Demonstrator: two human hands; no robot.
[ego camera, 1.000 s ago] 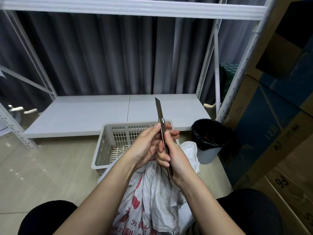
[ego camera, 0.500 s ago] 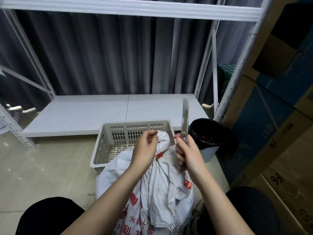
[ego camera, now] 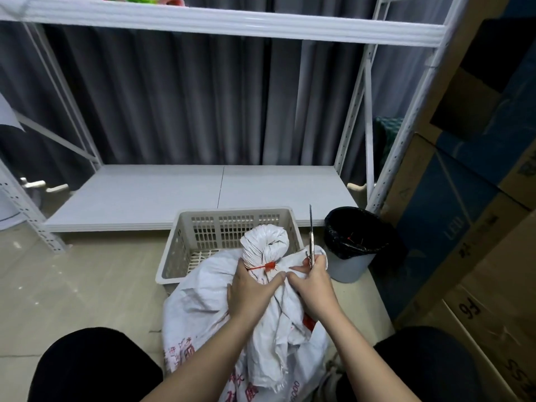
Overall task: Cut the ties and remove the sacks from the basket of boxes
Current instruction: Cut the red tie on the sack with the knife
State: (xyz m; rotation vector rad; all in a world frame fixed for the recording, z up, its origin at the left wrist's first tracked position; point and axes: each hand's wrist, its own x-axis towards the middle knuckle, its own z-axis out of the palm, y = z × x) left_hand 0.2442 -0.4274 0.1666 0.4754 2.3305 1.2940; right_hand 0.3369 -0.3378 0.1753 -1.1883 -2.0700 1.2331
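A white woven sack [ego camera: 203,303] with red print lies between my knees, leaning against a beige plastic basket [ego camera: 179,256]. Its bunched neck [ego camera: 265,242] stands upright, bound by a red zip tie [ego camera: 268,266]. My left hand [ego camera: 249,291] clasps the sack just under the tie, thumb stretched to the right. My right hand [ego camera: 314,282] is closed on a utility knife [ego camera: 311,236] whose blade points straight up, right of the neck. That hand's fingers also touch the sack cloth. Blade and tie are apart.
A grey bin with a black liner [ego camera: 352,245] stands right of the basket. A low white shelf board [ego camera: 203,192] lies behind, inside a white metal rack [ego camera: 359,111]. Stacked cardboard boxes [ego camera: 470,227] rise on the right. My dark-clothed knees frame the sack.
My hands came apart from the knife. The left dropped onto the sack's neck below the tie. The right carried the knife to the right, blade still up, and lowered onto the sack.
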